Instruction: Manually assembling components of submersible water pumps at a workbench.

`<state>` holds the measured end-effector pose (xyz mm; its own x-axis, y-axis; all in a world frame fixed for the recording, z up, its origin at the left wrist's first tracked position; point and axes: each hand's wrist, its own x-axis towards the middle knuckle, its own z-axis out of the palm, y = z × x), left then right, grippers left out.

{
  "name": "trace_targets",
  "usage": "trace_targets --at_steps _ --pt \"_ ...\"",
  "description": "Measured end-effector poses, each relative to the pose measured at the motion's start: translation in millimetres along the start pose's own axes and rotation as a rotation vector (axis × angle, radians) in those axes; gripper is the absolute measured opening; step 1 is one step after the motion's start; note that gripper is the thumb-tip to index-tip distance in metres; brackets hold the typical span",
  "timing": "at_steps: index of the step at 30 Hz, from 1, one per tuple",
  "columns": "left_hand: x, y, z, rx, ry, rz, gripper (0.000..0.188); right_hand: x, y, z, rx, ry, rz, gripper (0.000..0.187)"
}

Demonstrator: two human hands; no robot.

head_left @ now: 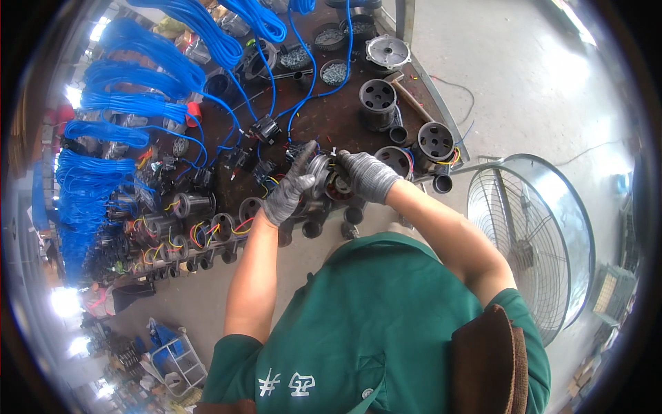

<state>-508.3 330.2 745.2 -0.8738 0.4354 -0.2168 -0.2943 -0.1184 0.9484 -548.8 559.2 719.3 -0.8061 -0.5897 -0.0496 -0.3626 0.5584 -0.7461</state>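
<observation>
At the table's near edge, both my hands work in grey gloves. My left hand grips the side of a round silver metal motor cover, its thumb and fingers closed on the rim. Just right of the cover, an open motor housing shows a reddish ring inside. My right hand is curled above this housing with its fingers closed; what they pinch is hidden. A small white tip sticks up between the two hands. Black connector boxes with blue cables lie just beyond my left hand.
Blue cable coils fill the left side. Dark cylindrical housings stand at right, near a hammer and a silver flanged cover. Bowls of screws sit at the back. A large caged fan stands right of me.
</observation>
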Motion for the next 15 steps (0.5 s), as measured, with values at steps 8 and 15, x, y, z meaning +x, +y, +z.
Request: trace_targets --at_steps 8,15 --pt "2.3 3.0 9.8 0.549 -0.045 0.024 0.122 -8.3 -3.5 -12.5 0.230 -0.119 -0.007 0.073" --pt "11.3 -24.3 17.1 0.705 0.060 0.101 0.150 -15.1 -6.5 -33.6 -0.097 -0.071 -0.062 0.050"
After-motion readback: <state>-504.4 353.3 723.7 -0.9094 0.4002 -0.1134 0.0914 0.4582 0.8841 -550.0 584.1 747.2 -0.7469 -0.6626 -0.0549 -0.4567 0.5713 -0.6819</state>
